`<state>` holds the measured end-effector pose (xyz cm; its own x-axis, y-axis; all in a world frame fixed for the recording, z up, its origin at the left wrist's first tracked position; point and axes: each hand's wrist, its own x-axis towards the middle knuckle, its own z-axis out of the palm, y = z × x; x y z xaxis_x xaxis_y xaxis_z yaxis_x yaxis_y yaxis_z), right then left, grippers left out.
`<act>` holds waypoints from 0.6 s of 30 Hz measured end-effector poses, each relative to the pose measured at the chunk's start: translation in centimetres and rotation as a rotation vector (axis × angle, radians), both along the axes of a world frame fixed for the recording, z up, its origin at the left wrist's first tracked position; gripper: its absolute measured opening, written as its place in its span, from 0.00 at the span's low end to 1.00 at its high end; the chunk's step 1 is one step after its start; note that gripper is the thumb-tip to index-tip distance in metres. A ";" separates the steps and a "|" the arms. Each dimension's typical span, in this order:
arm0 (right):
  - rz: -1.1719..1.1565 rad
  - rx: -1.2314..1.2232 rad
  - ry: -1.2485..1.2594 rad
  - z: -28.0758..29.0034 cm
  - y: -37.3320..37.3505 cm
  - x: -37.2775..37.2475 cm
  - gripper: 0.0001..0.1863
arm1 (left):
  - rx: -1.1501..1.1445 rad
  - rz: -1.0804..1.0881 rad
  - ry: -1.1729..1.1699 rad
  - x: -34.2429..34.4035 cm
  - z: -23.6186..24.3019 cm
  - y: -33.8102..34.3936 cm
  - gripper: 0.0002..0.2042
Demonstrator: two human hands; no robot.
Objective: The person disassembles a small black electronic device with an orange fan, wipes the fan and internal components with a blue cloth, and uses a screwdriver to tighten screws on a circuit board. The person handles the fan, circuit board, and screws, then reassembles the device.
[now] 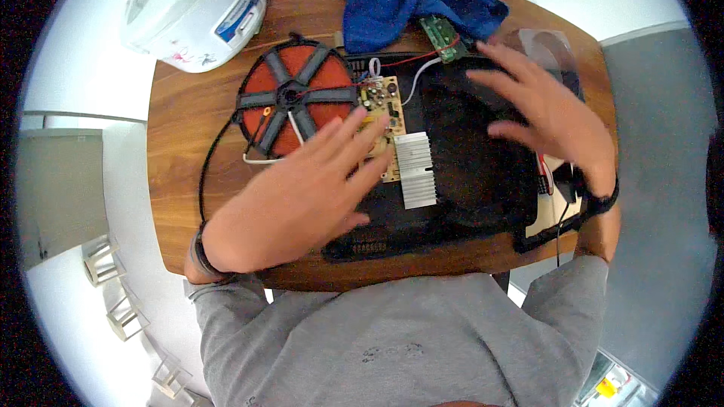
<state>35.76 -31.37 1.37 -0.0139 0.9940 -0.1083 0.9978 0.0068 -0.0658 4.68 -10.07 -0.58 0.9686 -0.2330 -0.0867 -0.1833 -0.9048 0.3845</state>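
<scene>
My left hand has its fingers stretched out over the left edge of a tan circuit board and hides part of it. A finned silver heat sink sits at the board's lower right. Left of the board lies a round copper-red coil with black spokes, like one from an induction cooker; its lower part is behind my left hand. Over the right part of the black plastic housing, my right hand is spread with nothing in it. A small green circuit board rests at the housing's far edge, joined by wires.
A blue cloth lies crumpled at the table's far side. A white rice cooker stands at the far left. Clear plastic and loose wires lie at the right of the wooden table. A black cable curves along the left.
</scene>
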 end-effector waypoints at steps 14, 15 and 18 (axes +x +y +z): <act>-0.103 -0.141 -0.093 -4.1 -4.2 -3.5 0.61 | 0.061 -0.034 0.139 0.8 -2.7 -2.2 0.42; -0.105 -0.127 -0.093 -4.3 -4.3 -3.4 0.62 | 0.045 -0.033 0.134 1.0 -2.8 -2.1 0.41; -0.111 -0.105 -0.115 -4.7 -4.3 -3.4 0.62 | 0.074 -0.019 0.159 1.2 -2.6 -2.3 0.42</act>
